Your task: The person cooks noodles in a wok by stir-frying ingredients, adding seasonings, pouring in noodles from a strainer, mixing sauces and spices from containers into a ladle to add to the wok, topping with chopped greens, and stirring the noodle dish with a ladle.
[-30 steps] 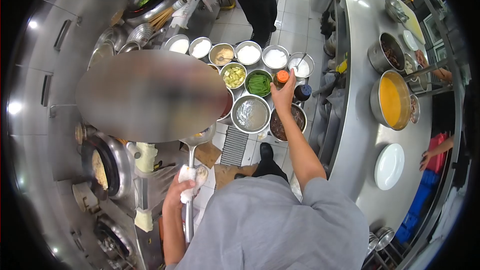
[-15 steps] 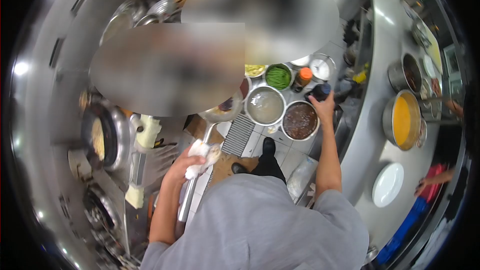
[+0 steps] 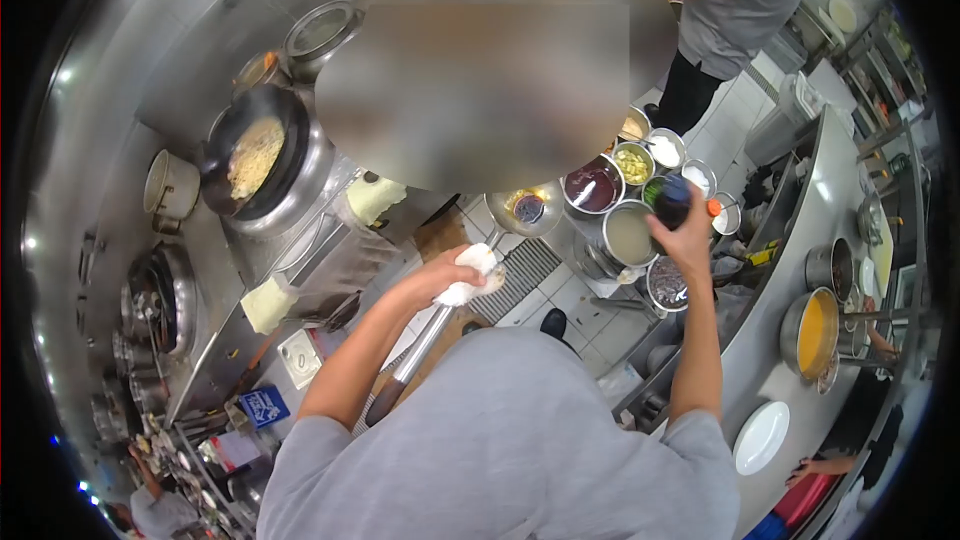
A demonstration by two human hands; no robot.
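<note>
My left hand [image 3: 456,278] is closed around a white cloth [image 3: 474,265] and the long handle of a metal ladle [image 3: 418,352]. The ladle's round bowl reaches forward, with dark sauce and something yellowish in it. My right hand [image 3: 688,240] grips a dark bottle [image 3: 672,198], tilted above the seasoning pots. Beneath and beside it are a pot of cloudy liquid [image 3: 632,238], a pot of dark brown sauce [image 3: 668,285] and a pot of dark red liquid [image 3: 594,186]. A bottle with an orange cap [image 3: 713,208] is just right of my fingers.
At left, a wok [image 3: 262,155] on the range holds food like noodles or egg. A steel counter [image 3: 745,360] runs along the right, carrying a white oval plate [image 3: 762,437] and a pot of orange liquid [image 3: 808,335]. Another person [image 3: 745,10] stands ahead. A blurred patch hides the centre.
The view has turned left, showing more of the range and another person. My right hand has raised the dark bottle from among the pots. My left hand keeps its hold on cloth and ladle.
</note>
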